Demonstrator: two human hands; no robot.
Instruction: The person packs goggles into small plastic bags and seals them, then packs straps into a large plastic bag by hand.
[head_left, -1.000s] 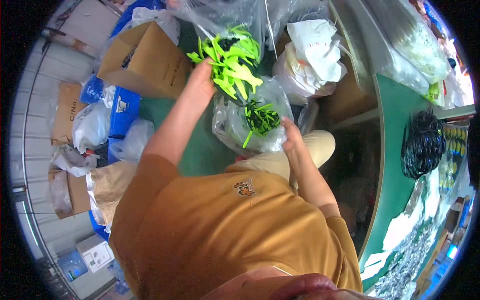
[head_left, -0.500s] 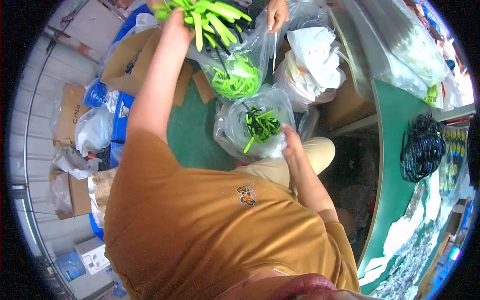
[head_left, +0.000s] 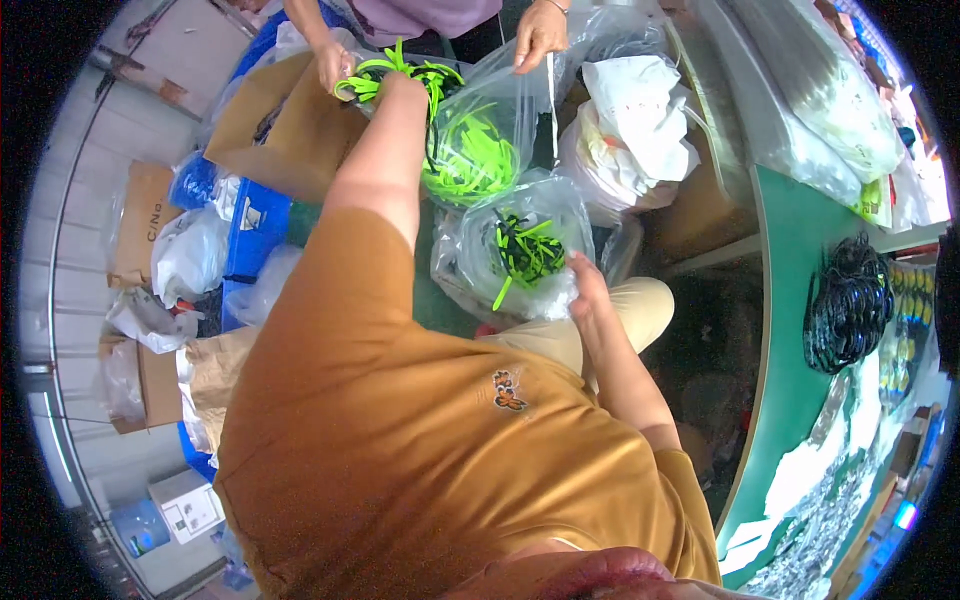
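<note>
My left hand (head_left: 402,92) reaches down into a bunch of bright green and black strips (head_left: 445,78) at the mouth of a clear plastic bag (head_left: 512,115). Its fingers are hidden among the strips. More green strips (head_left: 475,155) lie inside that bag. Closer to me, a second clear bag (head_left: 570,205) stands with its mouth spread, and a smaller tangle of green and black strips (head_left: 527,252) shows in it. My right hand (head_left: 588,285) pinches the right rim of this nearer bag.
Across from me, a person in a purple top has one hand (head_left: 336,68) at the far bag's left edge and another hand (head_left: 541,38) at its right. A cardboard box (head_left: 310,130) stands left, a white sack (head_left: 630,150) right. Black coils (head_left: 848,305) lie on the green table (head_left: 785,400).
My left hand has come down and to the right with the bunch of strips, to the far bag's mouth. The other person's hands show more fully. My right hand stays on the near bag.
</note>
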